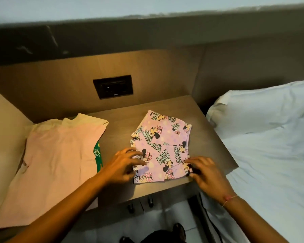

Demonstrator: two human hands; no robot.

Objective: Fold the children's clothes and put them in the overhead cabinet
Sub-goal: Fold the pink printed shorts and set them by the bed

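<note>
A small lilac garment [162, 142] printed with cartoon mice lies partly folded on the wooden bedside table [119, 128]. My left hand [123, 165] pinches its near left edge with curled fingers. At the near right corner of the cloth, my right hand [205, 172] pinches the fabric. A pale pink shirt [56, 155] lies spread flat at the table's left side, and a green garment [98, 156] peeks out from under its right edge. No overhead cabinet is in view.
A black wall socket [113, 86] sits in the wooden back panel. A bed with a white sheet [270, 155] and a pillow [263, 107] borders the table on the right. A side panel [2, 120] closes the left. White floor tiles lie below.
</note>
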